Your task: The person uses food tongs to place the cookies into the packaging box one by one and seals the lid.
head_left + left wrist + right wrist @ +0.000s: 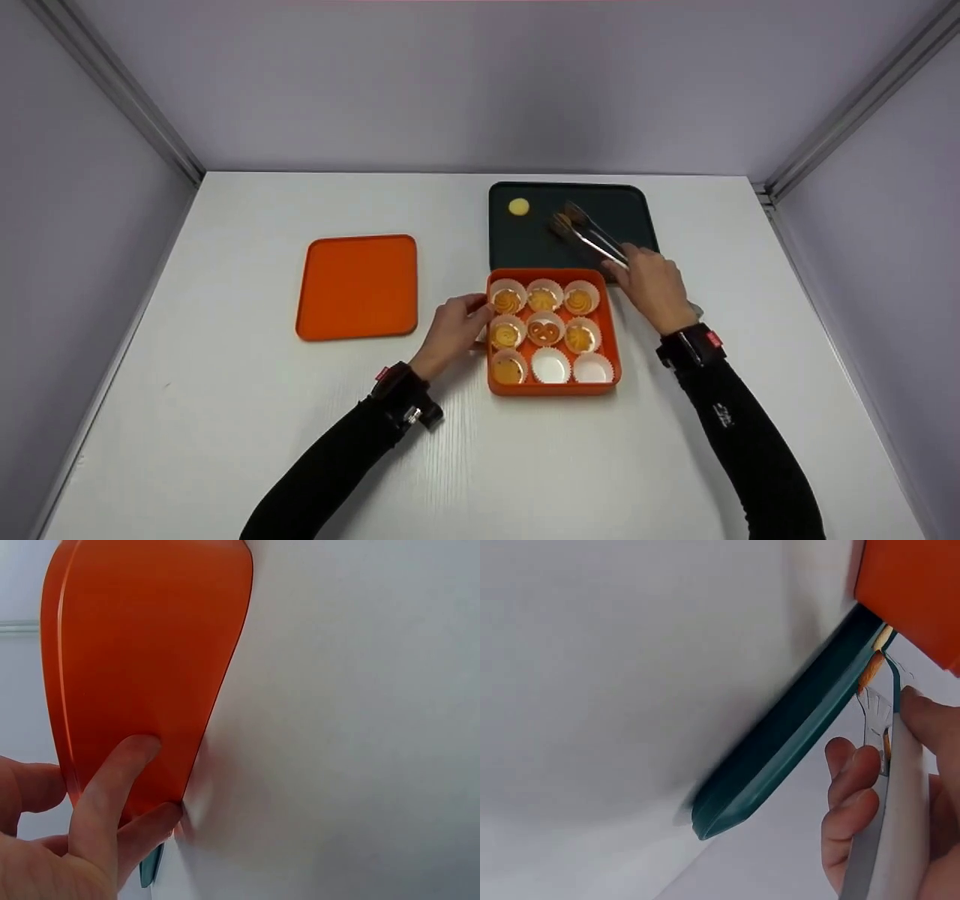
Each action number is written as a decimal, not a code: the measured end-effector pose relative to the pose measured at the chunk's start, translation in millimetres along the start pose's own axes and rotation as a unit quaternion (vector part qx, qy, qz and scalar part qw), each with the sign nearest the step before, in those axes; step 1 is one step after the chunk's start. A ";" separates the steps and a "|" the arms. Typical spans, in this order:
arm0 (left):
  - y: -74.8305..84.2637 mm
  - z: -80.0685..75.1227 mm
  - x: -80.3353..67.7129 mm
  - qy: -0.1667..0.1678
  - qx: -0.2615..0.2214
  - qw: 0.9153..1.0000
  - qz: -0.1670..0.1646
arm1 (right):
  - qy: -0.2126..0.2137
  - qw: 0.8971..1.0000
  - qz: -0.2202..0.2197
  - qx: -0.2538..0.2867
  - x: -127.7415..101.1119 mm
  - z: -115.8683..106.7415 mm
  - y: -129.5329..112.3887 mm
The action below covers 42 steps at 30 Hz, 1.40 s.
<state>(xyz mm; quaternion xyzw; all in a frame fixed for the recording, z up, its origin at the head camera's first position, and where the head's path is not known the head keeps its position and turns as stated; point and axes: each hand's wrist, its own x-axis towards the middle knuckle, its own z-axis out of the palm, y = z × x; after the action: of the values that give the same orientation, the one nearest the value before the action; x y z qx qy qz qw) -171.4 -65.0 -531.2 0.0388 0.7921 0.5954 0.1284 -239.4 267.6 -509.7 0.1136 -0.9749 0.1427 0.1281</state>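
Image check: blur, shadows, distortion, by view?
Head: tongs look smeared toward the tips, soft shadow beside the left sleeve; left wrist: orange box edges bow, likely lens distortion; right wrist: diffuse shadow along the dark green tray.

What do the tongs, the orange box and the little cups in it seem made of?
Tongs: probably shiny metal, from the bright glints along their arms. Orange box: likely satin plastic, given its even color and soft sheen. Cups: probably matte paper, judging by the pleated rims, though thin plastic is possible.
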 end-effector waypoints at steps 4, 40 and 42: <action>1.7 -0.7 -0.6 0.003 0.005 1.000 -0.002 | 0.011 1.000 0.006 0.011 -8.7 -9.9 3.3; -1.6 -2.0 -3.1 0.017 0.015 1.000 0.004 | 0.017 0.996 -0.091 0.012 -80.6 -57.7 -18.0; -1.4 -0.7 -2.6 0.015 0.018 1.000 0.007 | 0.017 0.995 -0.098 0.017 -84.8 -59.7 -16.4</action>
<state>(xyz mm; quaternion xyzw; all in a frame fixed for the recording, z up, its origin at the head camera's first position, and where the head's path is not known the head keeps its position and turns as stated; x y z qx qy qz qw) -168.9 -66.6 -532.0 0.0380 0.8046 0.5821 0.1113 -142.3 286.3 -474.2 0.2083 -0.9541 0.1480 0.1564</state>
